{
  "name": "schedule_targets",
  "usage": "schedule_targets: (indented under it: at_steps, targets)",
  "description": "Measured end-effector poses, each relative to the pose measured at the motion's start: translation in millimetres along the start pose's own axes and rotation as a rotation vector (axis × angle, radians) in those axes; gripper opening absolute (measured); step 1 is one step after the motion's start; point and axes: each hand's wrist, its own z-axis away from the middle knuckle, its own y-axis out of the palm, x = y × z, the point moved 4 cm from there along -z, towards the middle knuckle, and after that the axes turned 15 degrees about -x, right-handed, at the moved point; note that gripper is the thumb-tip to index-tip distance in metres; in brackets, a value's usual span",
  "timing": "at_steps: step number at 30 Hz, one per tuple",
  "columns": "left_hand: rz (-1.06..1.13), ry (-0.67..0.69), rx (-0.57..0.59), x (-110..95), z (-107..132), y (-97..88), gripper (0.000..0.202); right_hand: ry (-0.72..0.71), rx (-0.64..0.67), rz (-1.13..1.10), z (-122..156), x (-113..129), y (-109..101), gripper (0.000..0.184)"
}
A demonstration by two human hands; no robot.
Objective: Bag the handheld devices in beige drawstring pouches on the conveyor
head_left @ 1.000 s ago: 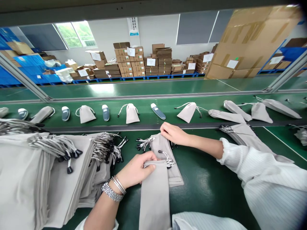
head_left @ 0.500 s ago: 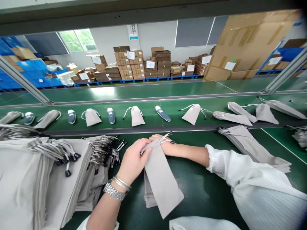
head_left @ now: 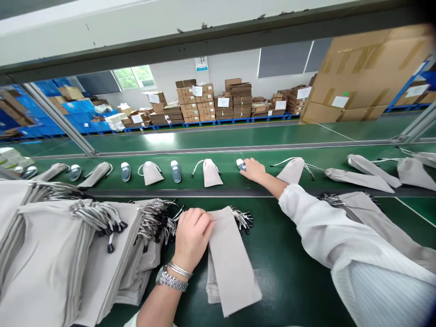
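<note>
From the head view: pinching the upper left corner of a pale grey pouch (head_left: 235, 263) with the left hand (head_left: 192, 236); reaching across to a blue-and-white slipper-shaped item (head_left: 240, 163) on the green belt (head_left: 228, 171) with the right hand (head_left: 255, 171), fingers curled over its near end. Cannot tell whether firmly gripped or merely touched, with the undersides of those fingers hidden. Lying aslant on the table (head_left: 289, 281), just right of the left hand: the pale grey pouch, partly over a lower pouch (head_left: 213, 279).

Could drag the lower pouch askew by pulling at the corner, or tangle the drawstring ends (head_left: 243, 219) bunched just beyond. Could lose or turn over the slipper-shaped item through so partial a hold. Could also shift the drawstring pouch (head_left: 292, 171) on the belt by brushing it with the white sleeve (head_left: 306, 222), close by in this view.

No brand readable anywhere. Too small to read: the wall sign (head_left: 201, 63) and the paper sheets on the cartons, such as the white sheet (head_left: 339, 101) at right.
</note>
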Motion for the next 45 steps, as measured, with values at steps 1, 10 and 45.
schedule_targets:
  at_steps: [1, 10, 45]
  targets:
    - [-0.012, 0.013, 0.006, 0, -1, -0.2, 0.010, 0.049, 0.012, 0.002, -4, -6, 3, 0.039]
    - [0.037, 0.129, -0.040, -4, -8, -10.2, 0.015, 0.112, 0.024, -0.423, 27, 20, -6, 0.036]
    - [0.999, -1.097, -0.395, 5, -44, -47.2, 0.030, 0.010, 0.635, -1.298, 125, 107, -125, 0.020]
